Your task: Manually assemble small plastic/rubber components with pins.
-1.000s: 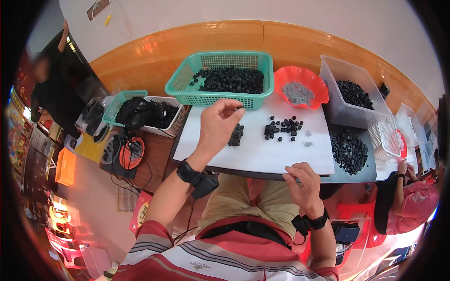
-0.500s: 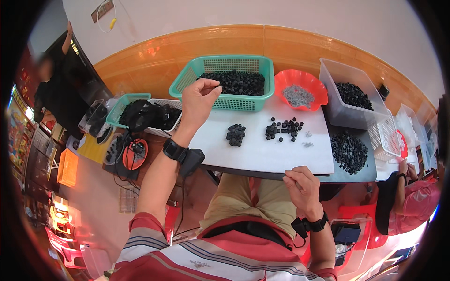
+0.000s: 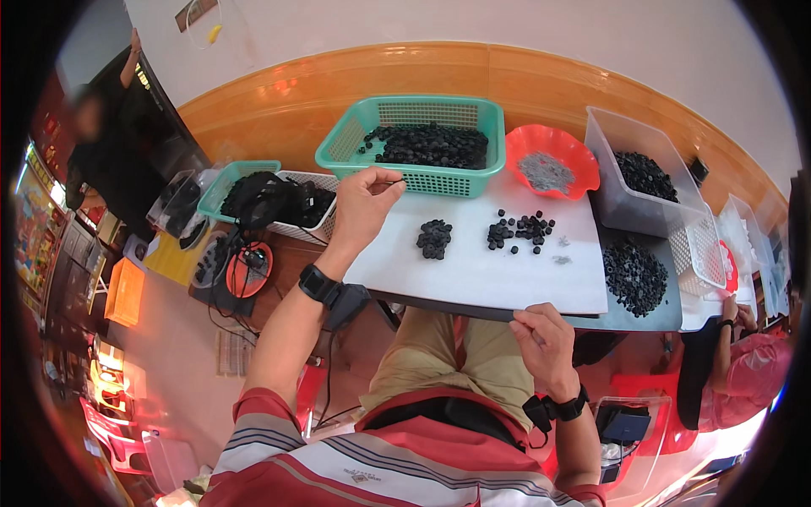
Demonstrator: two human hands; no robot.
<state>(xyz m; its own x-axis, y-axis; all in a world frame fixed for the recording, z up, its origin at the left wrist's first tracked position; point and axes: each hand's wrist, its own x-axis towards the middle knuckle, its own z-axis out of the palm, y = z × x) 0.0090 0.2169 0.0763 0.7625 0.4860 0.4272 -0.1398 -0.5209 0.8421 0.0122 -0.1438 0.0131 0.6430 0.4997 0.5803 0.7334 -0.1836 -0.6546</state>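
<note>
**Left hand (image 3: 363, 203) pinching small dark piece (image 3: 392, 182) at basket (image 3: 496, 144)**

Board (image 3: 490, 283) spreads out in front of the basket. The left hand is by the basket's near left corner; contact unclear. Right hand (image 3: 547, 338) is right of the basket and closer to the wearer, fingers curled; can't tell if they hold anything. Clump (image 3: 434, 240) of black bits sits in front of the basket. Piece: likely light, stiff, hard to break, maybe slippery; best pinched by its sides. It sits between left thumb and index tips, nearly together, mostly hidden.
</note>
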